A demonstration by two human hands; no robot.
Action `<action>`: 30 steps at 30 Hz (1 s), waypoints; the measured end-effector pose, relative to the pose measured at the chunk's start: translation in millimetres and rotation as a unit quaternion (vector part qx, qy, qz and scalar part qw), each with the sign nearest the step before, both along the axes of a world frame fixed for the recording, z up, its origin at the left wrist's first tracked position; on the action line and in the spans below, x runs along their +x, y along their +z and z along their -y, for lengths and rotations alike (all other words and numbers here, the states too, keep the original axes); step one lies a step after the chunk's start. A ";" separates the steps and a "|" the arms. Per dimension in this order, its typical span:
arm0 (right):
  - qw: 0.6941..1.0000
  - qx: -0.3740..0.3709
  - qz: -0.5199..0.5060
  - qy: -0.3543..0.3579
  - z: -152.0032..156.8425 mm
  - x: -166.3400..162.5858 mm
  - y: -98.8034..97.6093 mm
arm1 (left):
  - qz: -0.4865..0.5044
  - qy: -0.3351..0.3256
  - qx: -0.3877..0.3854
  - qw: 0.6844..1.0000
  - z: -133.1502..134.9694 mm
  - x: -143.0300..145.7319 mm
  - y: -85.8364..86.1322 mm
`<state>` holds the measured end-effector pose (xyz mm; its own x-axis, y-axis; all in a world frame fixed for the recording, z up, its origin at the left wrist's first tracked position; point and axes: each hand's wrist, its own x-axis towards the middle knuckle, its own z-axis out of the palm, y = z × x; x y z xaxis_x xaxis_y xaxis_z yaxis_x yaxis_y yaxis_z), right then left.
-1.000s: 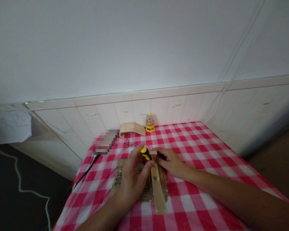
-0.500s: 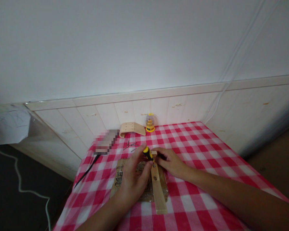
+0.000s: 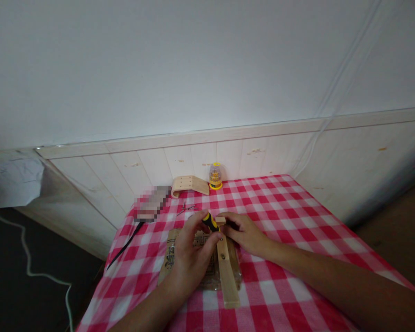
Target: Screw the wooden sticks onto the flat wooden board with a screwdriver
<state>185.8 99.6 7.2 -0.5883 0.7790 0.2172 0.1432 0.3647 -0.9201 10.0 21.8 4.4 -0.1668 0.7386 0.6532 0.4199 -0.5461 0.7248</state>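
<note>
My left hand [image 3: 190, 249] grips a yellow-and-black screwdriver [image 3: 210, 222], which leans over a wooden bar [image 3: 228, 279]. The screwdriver's lower end is close to a hole or screw near the bar's far end; its tip is hard to make out. My right hand [image 3: 244, 233] is closed around the far end of the same bar, its fingertips partly hidden. A second dark round hole or fitting shows farther down the bar. Under the bar lies a brown packet [image 3: 171, 258] with dark printed patterns, in clear wrapping.
Several loose screws [image 3: 187, 209] lie beyond my left hand. A bent wooden piece with small holes [image 3: 190, 184] and a clear container with yellow ends [image 3: 215, 176] stand by the wall. A blurred-out device [image 3: 154, 204] with a black cable [image 3: 124, 249] lies at left on the checked tablecloth [image 3: 280, 207].
The screwdriver's handle has tipped slightly to the left, and my left fingers have shifted with it. My right hand and the wooden bar stay almost where they were.
</note>
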 end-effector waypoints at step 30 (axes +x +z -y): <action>1.000 -0.014 -0.002 -0.007 0.6 0.2 -1.3 | -0.034 0.002 -0.003 0.999 2.9 -1.7 -2.8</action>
<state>186.0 99.1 6.0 -0.5765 0.7929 0.1974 0.1446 0.3368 -0.9304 8.3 18.9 1.6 -0.1255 0.7415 0.6591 0.4701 -0.5406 0.6977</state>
